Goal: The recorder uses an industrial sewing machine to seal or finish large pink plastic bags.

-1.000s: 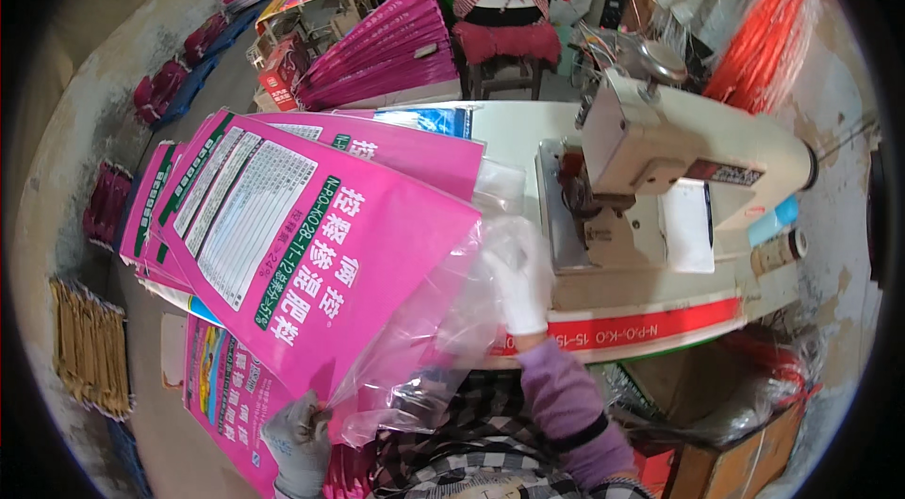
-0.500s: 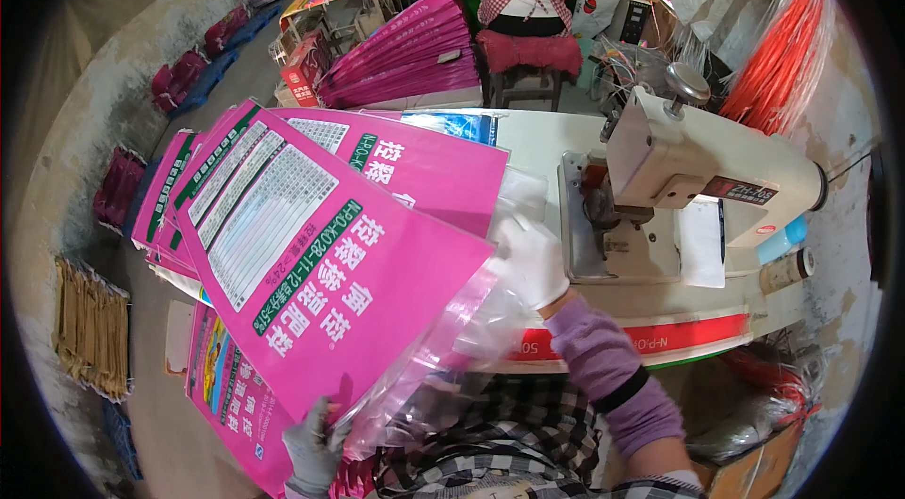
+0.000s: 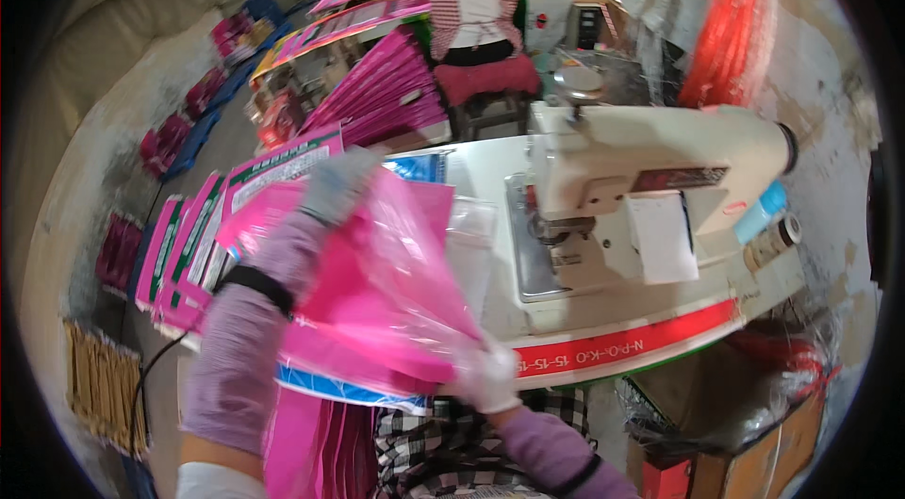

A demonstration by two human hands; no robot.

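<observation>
Moved left hand point(image 3: 341, 186) up across pink bag point(image 3: 353, 296); too blurred to tell grip. Gripping near-right corner with right hand point(image 3: 487, 376).

The one view comes from the person's head, the left of two side-by-side fisheye cameras, facing forward and obliquely down across the desk point(image 3: 603, 309). Nearest are the forearms point(image 3: 236, 362), rising from the lower edge; the right hand point(image 3: 488, 375) sits low of centre, the left hand point(image 3: 339, 186) left of centre. A co-worker's back point(image 3: 479, 11) shows far off, top centre.
</observation>
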